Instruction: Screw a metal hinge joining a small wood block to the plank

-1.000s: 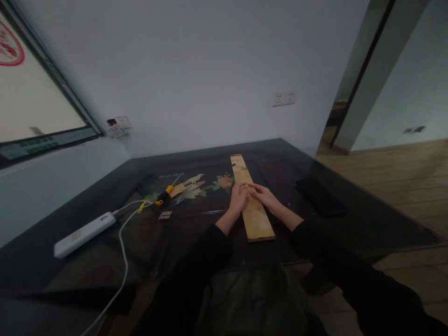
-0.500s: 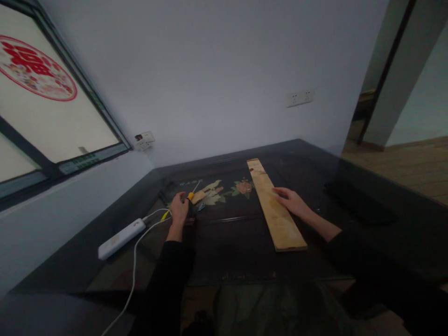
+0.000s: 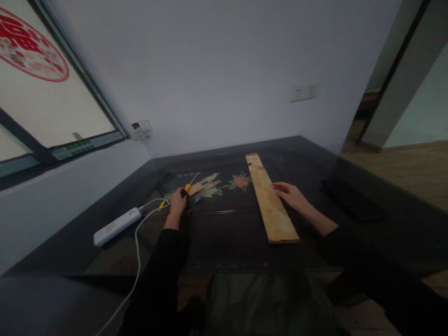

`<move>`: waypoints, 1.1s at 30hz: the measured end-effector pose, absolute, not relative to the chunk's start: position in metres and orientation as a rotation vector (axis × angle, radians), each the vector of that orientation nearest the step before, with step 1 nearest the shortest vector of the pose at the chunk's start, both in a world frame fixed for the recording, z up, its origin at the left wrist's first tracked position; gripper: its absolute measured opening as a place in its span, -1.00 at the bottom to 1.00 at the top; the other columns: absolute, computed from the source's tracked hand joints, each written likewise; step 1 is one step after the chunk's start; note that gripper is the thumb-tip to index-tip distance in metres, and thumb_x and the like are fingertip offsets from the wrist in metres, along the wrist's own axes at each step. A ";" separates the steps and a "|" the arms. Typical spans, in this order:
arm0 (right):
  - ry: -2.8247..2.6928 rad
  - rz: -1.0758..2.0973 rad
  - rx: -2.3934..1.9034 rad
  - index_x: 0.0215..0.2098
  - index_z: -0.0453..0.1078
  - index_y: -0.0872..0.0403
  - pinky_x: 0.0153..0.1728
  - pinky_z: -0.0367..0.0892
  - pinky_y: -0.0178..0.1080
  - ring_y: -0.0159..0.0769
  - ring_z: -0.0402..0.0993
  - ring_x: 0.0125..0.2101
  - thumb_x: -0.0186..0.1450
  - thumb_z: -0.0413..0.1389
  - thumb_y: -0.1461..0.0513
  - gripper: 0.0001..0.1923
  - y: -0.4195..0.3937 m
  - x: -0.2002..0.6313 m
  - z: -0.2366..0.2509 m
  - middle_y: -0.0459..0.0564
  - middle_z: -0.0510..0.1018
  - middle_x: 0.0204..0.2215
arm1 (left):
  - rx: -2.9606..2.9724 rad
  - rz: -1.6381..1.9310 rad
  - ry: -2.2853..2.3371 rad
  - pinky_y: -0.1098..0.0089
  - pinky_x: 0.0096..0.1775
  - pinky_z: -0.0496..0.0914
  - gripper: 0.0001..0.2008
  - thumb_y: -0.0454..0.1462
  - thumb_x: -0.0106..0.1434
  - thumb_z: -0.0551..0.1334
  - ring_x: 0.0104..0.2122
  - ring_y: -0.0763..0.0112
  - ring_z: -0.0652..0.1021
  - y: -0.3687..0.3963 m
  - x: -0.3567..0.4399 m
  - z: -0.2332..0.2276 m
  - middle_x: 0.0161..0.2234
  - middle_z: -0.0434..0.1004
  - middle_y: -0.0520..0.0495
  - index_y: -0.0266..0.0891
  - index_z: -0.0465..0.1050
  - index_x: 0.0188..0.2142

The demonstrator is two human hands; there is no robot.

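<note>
Left hand (image 3: 177, 204) has left the plank (image 3: 270, 199) and now grips the screwdriver (image 3: 185, 190); right hand (image 3: 292, 196) rests flat, fingers loose, beside the plank.

Matt pale wood plank (image 3: 271, 201) lies on a glossy, glass-smooth dark tabletop (image 3: 238, 233).

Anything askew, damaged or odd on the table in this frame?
Nothing stands out as damaged or spilled. The wooden board lies flat but at a slant on the table, right hand at its edge; the left hand grips a yellow-and-black tool. A white cable trails off the front edge.
</note>
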State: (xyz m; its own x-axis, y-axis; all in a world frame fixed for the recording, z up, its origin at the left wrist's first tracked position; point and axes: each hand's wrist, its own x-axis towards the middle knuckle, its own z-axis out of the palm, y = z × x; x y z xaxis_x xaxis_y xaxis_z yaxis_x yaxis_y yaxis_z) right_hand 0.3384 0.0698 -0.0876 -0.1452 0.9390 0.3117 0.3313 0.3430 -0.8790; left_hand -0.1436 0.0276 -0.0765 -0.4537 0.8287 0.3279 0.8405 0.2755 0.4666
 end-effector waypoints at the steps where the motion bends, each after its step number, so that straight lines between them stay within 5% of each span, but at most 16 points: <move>1: -1.675 0.816 -1.152 -0.12 0.57 0.06 0.12 0.38 0.04 -0.09 0.57 -0.02 0.18 0.17 0.23 -0.70 0.069 0.338 -0.087 0.12 0.65 -0.06 | -1.631 -0.961 -2.483 0.14 0.10 0.37 -0.54 -0.46 0.20 0.23 0.08 0.04 0.56 0.027 -0.143 -0.076 0.07 0.57 -0.34 -0.29 0.40 0.12; 11: -1.641 0.718 -1.112 -0.19 0.56 0.04 0.08 0.40 -0.01 -0.12 0.57 -0.07 0.19 0.14 0.19 -0.75 0.056 0.333 -0.063 0.08 0.67 -0.12 | -1.391 -1.603 -2.403 0.16 0.10 0.40 -0.68 -0.35 0.29 0.20 0.04 0.16 0.56 0.020 -0.111 -0.043 -0.01 0.58 -0.18 -0.18 0.37 0.05; 16: -1.556 0.829 -0.974 -0.19 0.54 0.05 0.05 0.41 0.00 -0.13 0.58 -0.12 0.21 0.17 0.13 -0.76 0.047 0.320 -0.049 0.09 0.67 -0.17 | -1.632 -2.575 -2.197 0.24 -0.06 0.54 -0.64 -0.27 0.41 0.08 -0.15 0.33 0.65 0.024 -0.023 -0.031 0.00 0.52 -0.16 -0.11 0.19 0.18; 20: -1.473 1.113 -0.902 -0.09 0.53 0.05 -0.04 0.47 -0.02 -0.14 0.60 -0.14 0.24 0.21 0.03 -0.64 0.038 0.310 -0.045 0.12 0.67 -0.19 | -1.898 -3.135 -2.033 0.16 -0.05 0.55 -0.56 -0.21 0.36 0.22 -0.23 0.33 0.67 0.012 0.072 -0.035 0.02 0.50 -0.13 -0.05 0.18 0.19; 27: -1.342 1.434 -0.838 -0.19 0.56 0.09 -0.23 0.51 -0.17 -0.24 0.59 -0.32 0.13 0.29 -0.13 -0.49 0.024 0.303 -0.042 0.07 0.66 -0.21 | -2.395 -2.953 -1.944 0.23 -0.07 0.52 -0.45 -0.22 0.12 0.46 -0.04 0.19 0.59 -0.012 0.154 -0.050 -0.01 0.53 -0.17 -0.12 0.31 0.06; 33: -1.350 1.436 -0.841 -0.26 0.58 0.09 -0.23 0.45 -0.24 -0.31 0.55 -0.34 0.06 0.36 -0.02 -0.59 0.020 0.305 -0.042 -0.02 0.64 -0.32 | -2.630 -2.595 -1.735 0.18 0.00 0.47 -0.42 -0.32 0.04 0.48 -0.10 0.24 0.60 -0.013 0.144 -0.053 0.05 0.48 -0.18 -0.15 0.32 0.02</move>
